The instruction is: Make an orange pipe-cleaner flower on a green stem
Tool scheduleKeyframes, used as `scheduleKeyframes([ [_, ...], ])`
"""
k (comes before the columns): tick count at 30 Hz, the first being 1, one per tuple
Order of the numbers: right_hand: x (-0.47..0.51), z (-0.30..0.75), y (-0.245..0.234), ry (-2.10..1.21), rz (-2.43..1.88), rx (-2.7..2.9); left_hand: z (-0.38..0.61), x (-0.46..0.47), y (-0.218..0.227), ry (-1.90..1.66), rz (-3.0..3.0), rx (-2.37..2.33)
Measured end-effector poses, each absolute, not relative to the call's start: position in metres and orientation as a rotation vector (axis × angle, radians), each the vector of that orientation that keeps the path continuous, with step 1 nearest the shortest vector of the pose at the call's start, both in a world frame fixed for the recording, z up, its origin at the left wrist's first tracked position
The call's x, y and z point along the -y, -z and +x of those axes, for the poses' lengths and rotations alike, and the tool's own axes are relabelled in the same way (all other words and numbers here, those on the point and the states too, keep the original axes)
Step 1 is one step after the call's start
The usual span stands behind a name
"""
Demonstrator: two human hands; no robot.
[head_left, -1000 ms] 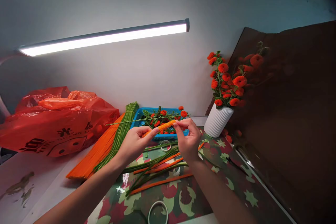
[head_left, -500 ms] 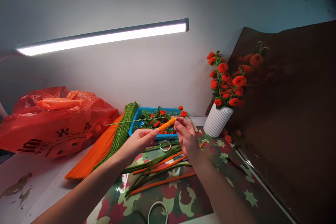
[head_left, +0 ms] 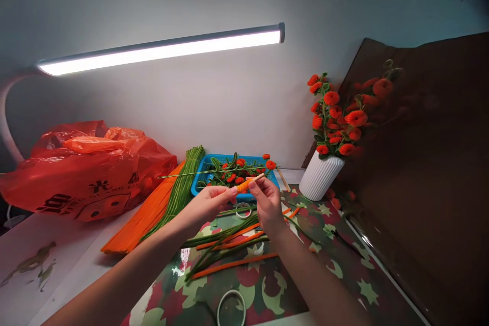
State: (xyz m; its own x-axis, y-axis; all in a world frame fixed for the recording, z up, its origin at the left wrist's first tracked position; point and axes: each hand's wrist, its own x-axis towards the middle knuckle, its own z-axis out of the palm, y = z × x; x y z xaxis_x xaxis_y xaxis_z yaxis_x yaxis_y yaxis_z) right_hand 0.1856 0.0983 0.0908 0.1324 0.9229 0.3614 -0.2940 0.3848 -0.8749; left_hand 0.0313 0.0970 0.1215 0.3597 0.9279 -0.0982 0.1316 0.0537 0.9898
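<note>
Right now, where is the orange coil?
In the head view, the orange coil is just below centre, held between the left hand and the right hand, in front of the blue basket.

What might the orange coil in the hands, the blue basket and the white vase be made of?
The orange coil looks like matte, fuzzy chenille. The blue basket seems plastic, its walls apparently finely perforated. The white vase, evenly ribbed with little shine, could be ceramic or plastic.

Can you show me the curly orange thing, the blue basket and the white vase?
Curly orange thing [head_left: 243, 186]: head view, middle of its visible coils.
Blue basket [head_left: 194, 186]: head view, its left side.
White vase [head_left: 321, 178]: head view, middle of its ribbed side.
</note>
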Motion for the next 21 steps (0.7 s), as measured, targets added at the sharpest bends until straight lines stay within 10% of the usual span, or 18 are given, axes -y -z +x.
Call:
scheduleKeyframes([
  [21, -0.088, 0.167, -0.082, -1.033, -0.747, 1.135, 0.031, -0.1, -0.117, -0.763, 1.26, -1.065],
])
